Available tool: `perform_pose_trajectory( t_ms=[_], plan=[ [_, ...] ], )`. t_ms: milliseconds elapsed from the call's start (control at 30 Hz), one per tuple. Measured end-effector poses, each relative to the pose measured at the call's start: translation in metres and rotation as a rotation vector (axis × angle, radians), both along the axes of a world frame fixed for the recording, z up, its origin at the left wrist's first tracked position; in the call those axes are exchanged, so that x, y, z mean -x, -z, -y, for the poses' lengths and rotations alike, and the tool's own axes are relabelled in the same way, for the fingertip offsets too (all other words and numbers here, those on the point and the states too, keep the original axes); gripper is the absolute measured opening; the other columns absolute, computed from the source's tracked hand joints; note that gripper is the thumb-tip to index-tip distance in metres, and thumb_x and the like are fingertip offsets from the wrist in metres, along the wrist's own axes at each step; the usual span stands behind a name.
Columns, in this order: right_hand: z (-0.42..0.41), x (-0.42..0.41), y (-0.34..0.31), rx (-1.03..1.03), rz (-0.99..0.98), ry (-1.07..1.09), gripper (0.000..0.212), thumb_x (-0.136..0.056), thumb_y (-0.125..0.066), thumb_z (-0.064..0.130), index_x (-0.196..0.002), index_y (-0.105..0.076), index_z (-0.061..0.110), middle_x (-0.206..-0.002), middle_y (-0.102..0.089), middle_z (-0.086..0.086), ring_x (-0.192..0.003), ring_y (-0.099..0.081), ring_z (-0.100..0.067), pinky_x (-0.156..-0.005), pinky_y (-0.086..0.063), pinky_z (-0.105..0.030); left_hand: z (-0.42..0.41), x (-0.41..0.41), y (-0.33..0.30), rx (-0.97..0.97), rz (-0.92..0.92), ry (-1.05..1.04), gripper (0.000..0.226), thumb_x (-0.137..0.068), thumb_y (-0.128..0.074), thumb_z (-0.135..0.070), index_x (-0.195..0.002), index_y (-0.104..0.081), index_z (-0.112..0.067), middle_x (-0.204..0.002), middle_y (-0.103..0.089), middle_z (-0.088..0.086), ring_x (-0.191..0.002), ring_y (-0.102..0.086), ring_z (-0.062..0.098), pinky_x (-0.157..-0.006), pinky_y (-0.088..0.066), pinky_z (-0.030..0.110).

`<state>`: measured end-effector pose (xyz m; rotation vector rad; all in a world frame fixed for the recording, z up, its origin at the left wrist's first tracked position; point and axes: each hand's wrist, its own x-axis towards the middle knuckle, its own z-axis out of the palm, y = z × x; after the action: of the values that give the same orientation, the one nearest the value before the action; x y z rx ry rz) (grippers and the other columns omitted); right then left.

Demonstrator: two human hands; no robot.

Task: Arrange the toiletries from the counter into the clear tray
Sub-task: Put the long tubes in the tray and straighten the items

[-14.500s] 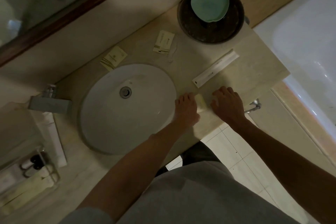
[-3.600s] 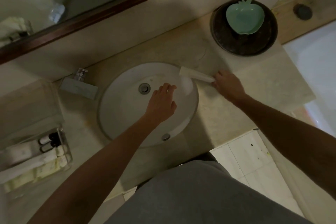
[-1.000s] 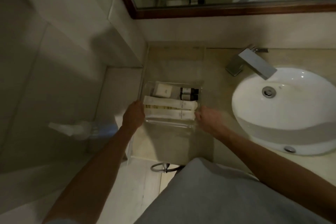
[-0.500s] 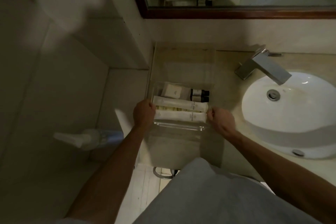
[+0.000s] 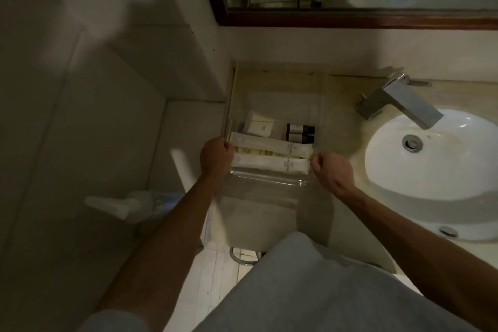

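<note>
Clear tray [image 5: 266, 183] at frame center on the counter [image 5: 342, 127], left of the sink [image 5: 431, 170]. Left hand [image 5: 215, 156] and right hand [image 5: 332, 171] curl their fingers over its two ends. Inside: two long white packets [image 5: 269, 155], soap box [image 5: 71, 127], two dark bottles [image 5: 300, 133].

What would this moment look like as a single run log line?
stage: tray filled | left hand: gripping clear tray left end | right hand: gripping right end | inside: long sachets, small box, dark bottles
</note>
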<state>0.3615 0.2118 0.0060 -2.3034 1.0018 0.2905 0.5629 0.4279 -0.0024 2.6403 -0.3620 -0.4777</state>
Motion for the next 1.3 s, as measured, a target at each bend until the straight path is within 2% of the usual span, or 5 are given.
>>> perform_pose_trajectory(
  t_ms=[300,700,900,1167,1300],
  plan=[
    [0.025,-0.028,-0.010,0.016,-0.024,0.026,0.035,-0.098,-0.049,0.025,-0.064,-0.051,0.018,-0.059,-0.049,0.002,-0.051,-0.042,-0.007,-0.046,-0.025,-0.021,0.030,-0.023,-0.002,-0.005,0.042,0.006,0.019,-0.091,-0.055,-0.015,-0.084,-0.069,-0.004,-0.085,-0.069,0.014,-0.075,-0.065,0.026,-0.062,-0.053,0.033],
    [0.032,-0.024,0.000,-0.134,0.088,0.171,0.047,-0.099,-0.047,0.049,-0.070,-0.062,0.015,-0.071,-0.065,-0.005,-0.062,-0.062,-0.018,-0.057,-0.049,-0.030,0.021,-0.008,0.001,0.220,-0.093,-0.123,0.024,-0.091,-0.060,-0.028,-0.100,-0.072,-0.008,-0.093,-0.071,0.004,-0.078,-0.063,0.011,-0.053,-0.040,0.007],
    [0.009,-0.004,0.004,-0.220,-0.094,0.035,0.038,-0.086,-0.062,0.060,-0.079,-0.067,0.023,-0.077,-0.067,0.006,-0.067,-0.066,-0.009,-0.059,-0.055,-0.027,0.000,0.011,0.016,0.155,-0.265,-0.101,0.052,-0.077,-0.068,-0.056,-0.113,-0.069,-0.019,-0.104,-0.073,-0.002,-0.093,-0.069,0.014,-0.080,-0.059,0.031],
    [0.015,-0.003,0.005,-0.014,-0.029,-0.101,0.044,-0.091,-0.046,0.065,-0.077,-0.063,0.026,-0.073,-0.066,0.008,-0.060,-0.063,-0.005,-0.057,-0.057,-0.029,0.011,-0.005,0.007,0.080,-0.192,-0.059,0.061,-0.079,-0.058,-0.069,-0.095,-0.074,-0.012,-0.088,-0.074,0.004,-0.081,-0.071,0.019,-0.071,-0.061,0.037],
    [0.014,-0.003,-0.006,0.140,0.011,-0.214,0.043,-0.096,-0.047,0.057,-0.063,-0.045,0.030,-0.059,-0.051,0.014,-0.048,-0.051,0.000,-0.043,-0.036,-0.017,0.009,-0.009,-0.004,-0.155,-0.118,0.147,0.082,-0.067,-0.041,-0.090,-0.099,-0.071,-0.021,-0.088,-0.072,-0.002,-0.080,-0.069,0.020,-0.074,-0.059,0.036]
  ],
)
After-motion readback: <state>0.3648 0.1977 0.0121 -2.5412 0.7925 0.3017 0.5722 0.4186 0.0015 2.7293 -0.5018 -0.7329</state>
